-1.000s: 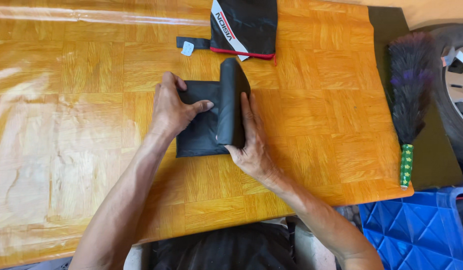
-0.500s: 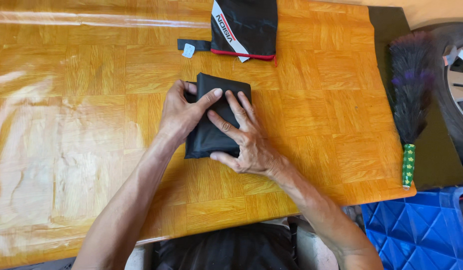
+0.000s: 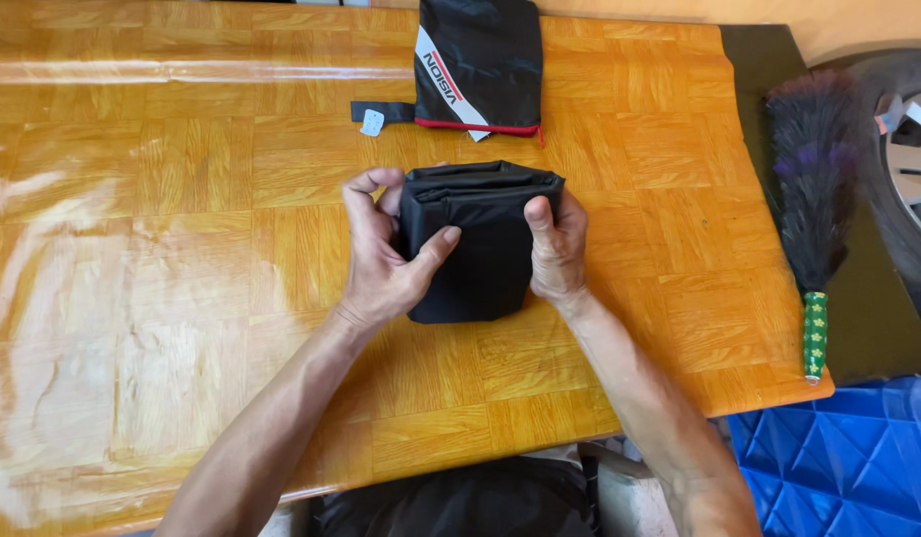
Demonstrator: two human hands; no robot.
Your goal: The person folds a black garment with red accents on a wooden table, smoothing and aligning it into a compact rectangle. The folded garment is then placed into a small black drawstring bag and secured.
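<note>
Head view: both hands grip a folded black cloth (image 3: pixel 480 244), lifted a little at its far end off the orange table (image 3: pixel 182 249). The left hand (image 3: pixel 381 259) clamps the cloth's left edge, its fingers (image 3: pixel 366 189) curled over the far corner and the thumb pressed flat across the front. The right hand (image 3: pixel 558 249) closes on the right edge, thumb on top, the other fingers tucked behind and out of sight. Held from both sides like this, the stacked folds seem pinched together so they cannot spring open; the layered edge shows along the top, just beyond the fingertips.

Beyond the fingers lies a black pouch (image 3: pixel 480 60) with a red hem, and beside it a small strap (image 3: pixel 381 111), near but apart from the cloth. Well to the right of the right hand a dark brush (image 3: pixel 814 199) with a green handle lies by the table's edge. Left of the left hand the tabletop runs wide; the near edge is just behind the wrists.
</note>
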